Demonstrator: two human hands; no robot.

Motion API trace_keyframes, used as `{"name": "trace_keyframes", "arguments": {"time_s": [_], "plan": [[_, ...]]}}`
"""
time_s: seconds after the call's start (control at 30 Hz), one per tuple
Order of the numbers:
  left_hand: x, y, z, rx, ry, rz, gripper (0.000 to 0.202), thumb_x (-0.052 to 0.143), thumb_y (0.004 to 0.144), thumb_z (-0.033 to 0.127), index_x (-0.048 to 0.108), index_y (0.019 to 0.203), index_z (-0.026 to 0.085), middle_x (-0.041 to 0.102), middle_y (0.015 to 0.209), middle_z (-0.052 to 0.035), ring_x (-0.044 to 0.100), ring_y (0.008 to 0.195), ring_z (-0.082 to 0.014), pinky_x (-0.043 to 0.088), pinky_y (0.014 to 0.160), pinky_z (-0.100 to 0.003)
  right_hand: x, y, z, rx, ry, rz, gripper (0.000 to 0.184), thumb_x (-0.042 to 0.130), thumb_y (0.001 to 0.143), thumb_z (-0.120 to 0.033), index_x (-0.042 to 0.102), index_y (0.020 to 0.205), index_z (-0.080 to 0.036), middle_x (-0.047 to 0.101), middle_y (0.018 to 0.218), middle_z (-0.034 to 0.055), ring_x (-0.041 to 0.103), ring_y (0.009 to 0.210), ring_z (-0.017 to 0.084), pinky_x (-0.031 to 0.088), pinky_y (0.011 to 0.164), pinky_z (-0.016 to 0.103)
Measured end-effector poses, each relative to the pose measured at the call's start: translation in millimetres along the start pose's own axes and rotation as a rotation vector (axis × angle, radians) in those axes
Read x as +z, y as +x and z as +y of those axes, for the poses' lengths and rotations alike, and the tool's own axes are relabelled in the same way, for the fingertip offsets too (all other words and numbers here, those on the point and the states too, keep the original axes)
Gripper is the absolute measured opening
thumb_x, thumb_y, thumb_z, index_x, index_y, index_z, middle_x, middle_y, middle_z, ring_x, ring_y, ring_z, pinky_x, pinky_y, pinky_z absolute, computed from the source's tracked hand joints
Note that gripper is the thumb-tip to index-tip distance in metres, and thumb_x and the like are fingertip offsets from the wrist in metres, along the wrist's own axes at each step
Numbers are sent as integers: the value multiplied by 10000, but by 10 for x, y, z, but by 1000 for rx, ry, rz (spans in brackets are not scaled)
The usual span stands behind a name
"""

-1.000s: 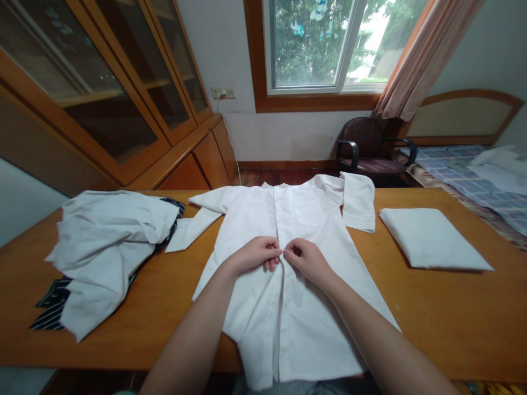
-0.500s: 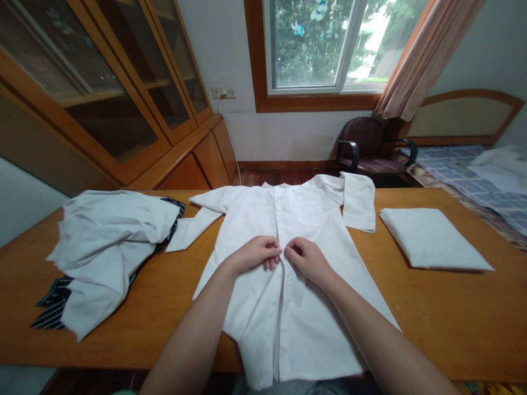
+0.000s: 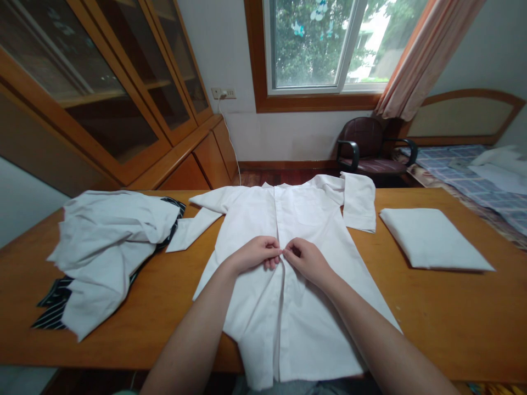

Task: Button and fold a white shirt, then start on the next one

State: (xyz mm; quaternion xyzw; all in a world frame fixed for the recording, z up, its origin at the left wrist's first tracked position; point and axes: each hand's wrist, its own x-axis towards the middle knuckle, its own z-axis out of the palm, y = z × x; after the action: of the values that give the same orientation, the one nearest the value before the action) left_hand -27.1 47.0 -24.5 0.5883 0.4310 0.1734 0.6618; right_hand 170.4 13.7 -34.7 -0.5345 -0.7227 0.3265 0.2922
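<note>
Shirt [image 3: 319, 334], white, lies front up on the wooden surface [image 3: 457, 323], collar toward the far edge. The left hand [image 3: 260, 254] and right hand [image 3: 307, 259] nearly meet at its front opening, each pinched on the cloth. A white folded garment [image 3: 432, 238] sits to the right, a rumpled white cloth [image 3: 111, 236] to the left.

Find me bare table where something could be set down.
Bare table lies right of the spread shirt, nearer you than the folded cloth, and left between shirt and heaped cloth. The middle's crowded: shirt, left hand, right hand.
</note>
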Motion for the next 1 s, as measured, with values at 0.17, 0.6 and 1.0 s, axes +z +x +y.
{"name": "trace_keyframes", "arguments": {"time_s": [0.17,0.6,1.0], "plan": [[-6,11,-25,12,19,-8,285,677,840,413,584,805,146,685,709,-34,634,581,-109,448,505,-201,1,3,2,-18,-25,-13,107,577,893,-240,632,817,-188,634,741,4,559,692,145,380,634,244],[-5,16,-29,16,20,-19,254,667,844,385,585,809,146,688,715,-31,631,575,-107,455,505,-205,-8,8,-6,-14,-33,-25,108,562,897,-205,618,809,-182,630,750,8,554,710,149,379,653,250],[-13,14,-30,2,17,-23,266,678,837,402,596,819,149,689,723,-33,637,585,-110,462,514,-205,-1,17,30,-31,-16,-20,114,569,887,-211,629,794,-183,636,747,11,563,708,153,397,664,254]]}}
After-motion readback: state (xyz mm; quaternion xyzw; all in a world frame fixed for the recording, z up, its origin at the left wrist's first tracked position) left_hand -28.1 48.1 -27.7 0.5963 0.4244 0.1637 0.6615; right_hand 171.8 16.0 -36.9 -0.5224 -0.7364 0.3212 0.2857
